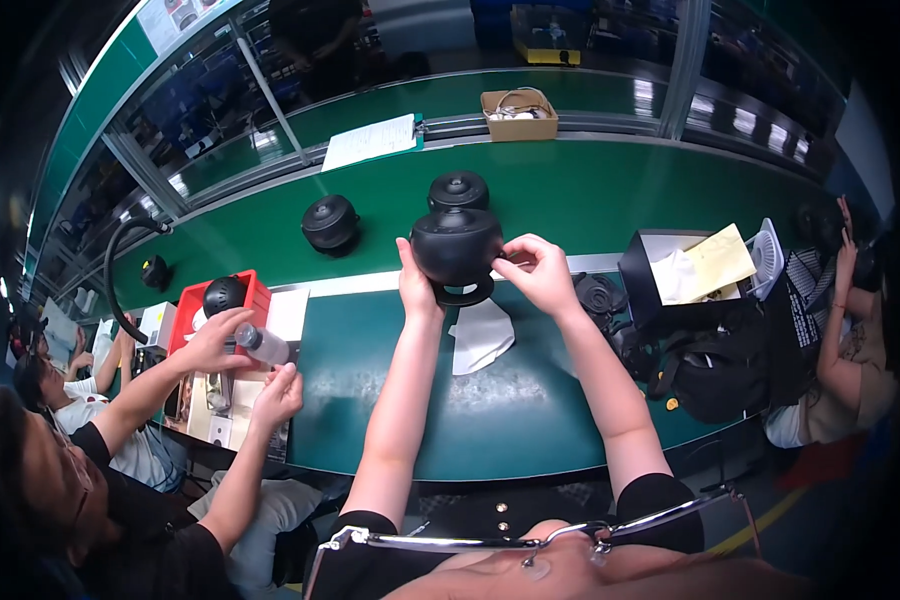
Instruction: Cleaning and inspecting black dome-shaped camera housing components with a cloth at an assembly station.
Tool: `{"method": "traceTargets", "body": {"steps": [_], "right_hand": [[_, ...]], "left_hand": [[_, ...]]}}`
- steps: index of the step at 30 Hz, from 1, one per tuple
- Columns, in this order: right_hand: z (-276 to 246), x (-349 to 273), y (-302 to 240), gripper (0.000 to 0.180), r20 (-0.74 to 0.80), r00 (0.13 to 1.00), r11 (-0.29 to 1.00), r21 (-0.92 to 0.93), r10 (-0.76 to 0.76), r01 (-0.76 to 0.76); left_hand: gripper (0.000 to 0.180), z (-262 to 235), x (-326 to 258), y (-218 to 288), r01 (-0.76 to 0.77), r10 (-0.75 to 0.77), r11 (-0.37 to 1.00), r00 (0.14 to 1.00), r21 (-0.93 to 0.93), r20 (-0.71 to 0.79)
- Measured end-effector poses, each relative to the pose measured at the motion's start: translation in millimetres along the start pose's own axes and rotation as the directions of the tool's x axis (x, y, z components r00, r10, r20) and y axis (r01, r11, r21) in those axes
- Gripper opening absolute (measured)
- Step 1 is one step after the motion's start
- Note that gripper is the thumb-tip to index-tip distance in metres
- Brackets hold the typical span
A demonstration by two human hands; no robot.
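Note:
A glossy black rounded device (457,245), with a ring-shaped part at its underside, is held up over the green bench. My left hand (419,285) is closed around its left side, the thumb up along the shell. At the right side, my right hand (542,276) is closed in a pinch against the device's edge; whether a small part sits between those fingertips is hidden. A crumpled white cloth (482,342) lies on the bench just below. Two similar black devices stand farther back, one behind the held device (459,188) and another to the left (330,224).
At left, a co-worker's hands hold a clear bottle (262,344) beside a red bin (255,292). To the right are a black box (660,278) with papers, coiled black cables (600,297) and a black bag (715,375). A small carton (519,118) and clipboard (370,142) lie at the back.

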State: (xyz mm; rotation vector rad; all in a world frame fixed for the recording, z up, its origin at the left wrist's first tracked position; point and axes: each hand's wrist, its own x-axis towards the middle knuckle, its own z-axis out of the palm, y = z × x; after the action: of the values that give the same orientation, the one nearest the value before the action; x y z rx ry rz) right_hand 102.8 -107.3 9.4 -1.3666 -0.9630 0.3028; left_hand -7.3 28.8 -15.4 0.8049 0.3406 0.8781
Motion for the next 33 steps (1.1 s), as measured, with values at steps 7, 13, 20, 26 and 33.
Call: {"method": "traceTargets", "body": {"steps": [7,13,20,26,33], "right_hand": [[-57,-8,-47,0.010,-0.140,0.978,0.984,-0.106,-0.155,0.141],[-56,-11,-52,0.009,-0.109,0.988,0.992,-0.078,-0.109,0.101],[-27,4,-21,0.014,0.091,0.995,0.978,0.197,0.048,-0.065],[-14,3,3,0.116,0.214,0.970,0.990,0.095,-0.118,0.100],[-14,7,5,0.096,0.201,0.971,0.991,0.011,-0.131,0.132]], "left_hand": [[0.071,-9,8,14,0.018,-0.018,0.985,1.000,-0.169,0.003],[0.069,-9,8,7,0.018,-0.014,0.993,0.999,-0.116,0.034],[0.062,7,-4,-9,0.188,-0.168,0.966,0.979,-0.178,0.119],[0.071,25,-11,-20,0.245,-0.224,0.961,0.962,-0.125,0.159],[0.074,26,-13,-10,-0.527,0.381,0.661,0.849,0.534,0.367]]}}
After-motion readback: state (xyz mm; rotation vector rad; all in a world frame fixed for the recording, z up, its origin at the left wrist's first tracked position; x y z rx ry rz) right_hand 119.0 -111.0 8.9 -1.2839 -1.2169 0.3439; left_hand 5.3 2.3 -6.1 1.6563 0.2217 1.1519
